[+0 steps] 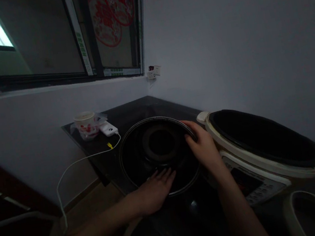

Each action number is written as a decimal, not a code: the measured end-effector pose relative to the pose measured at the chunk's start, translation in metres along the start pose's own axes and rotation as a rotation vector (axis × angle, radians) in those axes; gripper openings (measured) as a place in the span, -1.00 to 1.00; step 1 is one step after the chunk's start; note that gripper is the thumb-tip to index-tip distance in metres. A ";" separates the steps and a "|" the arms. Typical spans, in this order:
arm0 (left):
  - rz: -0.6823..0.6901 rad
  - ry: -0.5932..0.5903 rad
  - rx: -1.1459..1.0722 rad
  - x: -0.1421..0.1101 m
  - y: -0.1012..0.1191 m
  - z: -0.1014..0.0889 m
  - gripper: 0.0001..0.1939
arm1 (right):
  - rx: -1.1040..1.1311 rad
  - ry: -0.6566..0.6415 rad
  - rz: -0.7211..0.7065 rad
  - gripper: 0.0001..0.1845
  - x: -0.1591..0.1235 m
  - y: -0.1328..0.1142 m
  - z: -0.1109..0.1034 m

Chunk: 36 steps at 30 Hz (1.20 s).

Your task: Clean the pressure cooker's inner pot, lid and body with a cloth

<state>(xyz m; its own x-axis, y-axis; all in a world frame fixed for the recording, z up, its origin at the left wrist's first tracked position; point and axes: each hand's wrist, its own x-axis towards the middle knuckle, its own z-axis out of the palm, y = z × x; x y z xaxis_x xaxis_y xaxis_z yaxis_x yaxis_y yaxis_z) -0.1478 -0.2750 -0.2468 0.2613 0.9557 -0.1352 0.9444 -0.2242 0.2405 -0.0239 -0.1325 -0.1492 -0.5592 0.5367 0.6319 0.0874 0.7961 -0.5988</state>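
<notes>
One wide, round, dark pan [161,142] is seen in the head view between the two hands, above or on a dark countertop [149,104]; whether its base is fully rested there cannot be told. Its inside is turned toward the camera. The left hand [158,189] is placed over the near side of the pan, palm down, with the fingers stretched out and slightly spread; the fingertips are held inside the near rim, close to the ringed middle, and whether the inner surface is touched cannot be made out. The right-hand rim is pinched by the right hand [204,140], the thumb being kept inside and the fingers curled over the edge. Beyond the pan to the left, a bagged cup [86,124] is set beside a white device [108,128], to which a white cable [83,158] is joined. To the right of the right hand, a large pale-rimmed appliance [264,137] is seen, its front fitted with a control panel [253,182]. Wall sockets [153,72] are mounted above the far corner.
</notes>
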 end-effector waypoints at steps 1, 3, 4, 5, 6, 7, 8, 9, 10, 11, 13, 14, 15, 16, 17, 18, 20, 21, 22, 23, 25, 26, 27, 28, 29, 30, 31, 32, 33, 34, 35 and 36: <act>0.007 -0.008 0.023 -0.002 -0.005 0.001 -0.17 | 0.008 -0.019 -0.011 -0.51 0.000 -0.001 0.000; 0.038 -0.012 0.072 -0.006 -0.016 0.001 -0.16 | 0.008 -0.038 -0.038 -0.48 0.001 -0.004 0.001; 0.057 -0.012 0.099 -0.008 -0.020 0.001 -0.17 | -0.002 -0.039 -0.056 -0.46 0.001 -0.005 0.001; 0.071 -0.014 0.126 -0.010 -0.024 0.001 -0.19 | -0.012 -0.040 -0.078 -0.45 0.001 -0.007 0.002; 0.078 -0.020 0.150 -0.011 -0.026 0.000 -0.20 | -0.020 -0.041 -0.100 -0.44 0.001 -0.008 0.002; 0.076 -0.029 0.171 -0.013 -0.028 0.000 -0.21 | -0.023 -0.040 -0.118 -0.44 0.000 -0.010 0.001; 0.069 -0.037 0.187 -0.014 -0.029 0.000 -0.22 | -0.020 -0.039 -0.129 -0.43 0.000 -0.011 0.001; 0.057 -0.041 0.199 -0.015 -0.029 0.000 -0.23 | -0.014 -0.036 -0.132 -0.43 0.000 -0.012 0.000; 0.041 -0.042 0.212 -0.015 -0.029 0.000 -0.24 | -0.008 -0.030 -0.127 -0.44 -0.001 -0.013 0.000; 0.025 -0.042 0.225 -0.016 -0.029 0.000 -0.24 | -0.003 -0.020 -0.118 -0.45 -0.001 -0.014 -0.001; 0.013 -0.046 0.241 -0.018 -0.030 -0.003 -0.25 | 0.014 -0.010 -0.101 -0.47 -0.001 -0.014 -0.001; 0.025 -0.058 0.234 -0.019 -0.032 -0.007 -0.24 | 0.032 -0.016 -0.097 -0.49 -0.001 -0.014 -0.001; 0.045 -0.075 0.213 -0.020 -0.034 -0.011 -0.22 | 0.054 -0.026 -0.095 -0.51 -0.001 -0.013 0.000; 0.064 -0.096 0.183 -0.021 -0.037 -0.017 -0.18 | 0.077 -0.039 -0.093 -0.53 -0.002 -0.013 0.000; 0.074 -0.112 0.150 -0.021 -0.040 -0.022 -0.14 | 0.097 -0.051 -0.093 -0.54 -0.002 -0.013 0.001; 0.073 -0.121 0.122 -0.021 -0.044 -0.028 -0.13 | 0.107 -0.058 -0.092 -0.55 -0.002 -0.012 0.002; 0.036 -0.094 0.107 -0.017 -0.052 -0.036 -0.27 | 0.094 -0.052 -0.079 -0.55 -0.002 -0.011 0.002; -0.001 -0.059 0.125 -0.014 -0.056 -0.037 -0.39 | 0.078 -0.045 -0.070 -0.54 -0.002 -0.011 0.002; -0.041 -0.022 0.151 -0.010 -0.059 -0.037 -0.49 | 0.064 -0.037 -0.058 -0.54 -0.002 -0.011 0.002; -0.080 0.011 0.179 -0.006 -0.061 -0.035 -0.56 | 0.052 -0.027 -0.046 -0.54 -0.002 -0.011 0.002; -0.148 0.048 0.220 0.000 -0.062 -0.030 -0.63 | 0.043 -0.011 -0.025 -0.55 -0.002 -0.011 0.002; -0.163 0.049 0.230 0.003 -0.060 -0.027 -0.64 | 0.048 -0.008 -0.020 -0.56 -0.002 -0.012 0.002; -0.161 0.041 0.221 0.004 -0.057 -0.025 -0.62 | 0.057 -0.007 -0.016 -0.57 -0.002 -0.012 0.003; -0.145 0.028 0.183 0.005 -0.052 -0.024 -0.60 | 0.064 -0.005 -0.014 -0.57 -0.002 -0.013 0.003; -0.118 0.018 0.115 0.007 -0.047 -0.023 -0.57 | 0.067 -0.001 -0.015 -0.57 -0.002 -0.014 0.004; -0.079 0.009 0.016 0.009 -0.041 -0.023 -0.55 | 0.065 0.008 -0.016 -0.57 -0.002 -0.015 0.005; -0.032 0.007 -0.108 0.011 -0.036 -0.023 -0.53 | 0.057 0.021 -0.016 -0.57 -0.002 -0.015 0.006; 0.015 0.017 -0.249 0.015 -0.030 -0.022 -0.52 | 0.047 0.034 -0.014 -0.57 -0.002 -0.015 0.007; 0.052 0.038 -0.396 0.020 -0.024 -0.022 -0.51 | 0.039 0.047 -0.010 -0.56 -0.002 -0.015 0.007; 0.074 0.070 -0.541 0.026 -0.017 -0.021 -0.51 | 0.034 0.059 -0.001 -0.57 -0.002 -0.014 0.007; 0.081 0.109 -0.695 0.033 -0.011 -0.021 -0.52 | 0.030 0.068 0.011 -0.57 -0.001 -0.013 0.007; 0.075 0.156 -0.863 0.041 -0.003 -0.021 -0.53 | 0.025 0.074 0.025 -0.57 -0.001 -0.011 0.007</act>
<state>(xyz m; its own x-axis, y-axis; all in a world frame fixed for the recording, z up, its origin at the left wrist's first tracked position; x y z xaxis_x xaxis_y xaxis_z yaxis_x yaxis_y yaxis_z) -0.1446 -0.2313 -0.2331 0.2265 0.9736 0.0277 0.4294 -0.1253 0.8944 -0.0298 -0.1440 -0.1465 -0.4945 0.5759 0.6510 0.0795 0.7758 -0.6259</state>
